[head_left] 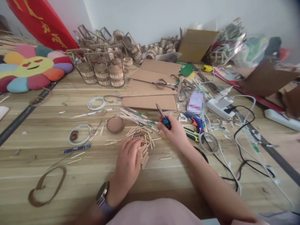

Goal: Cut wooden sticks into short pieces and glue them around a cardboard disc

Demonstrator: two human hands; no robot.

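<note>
My right hand (174,129) is closed round the blue-and-black handles of pliers (160,112), whose pointed metal nose is tilted up and to the left. My left hand (128,156), a watch on its wrist, curls its fingers over the near side of a heap of short wooden sticks (145,156). Its fingertips are pressed together, and whatever is between them is hidden. Just beyond it lies a round brown disc (114,124) with a beaded-looking rim. Long pale strips with green marks (138,117) stretch behind the sticks.
Small lidded baskets in a frame (102,73) stand at the back left, beside a flower cushion (35,67). Cardboard sheets (150,101) lie ahead. To the right are a glue gun (198,122), a tape roll (208,142), a power strip (220,107) and tangled cables.
</note>
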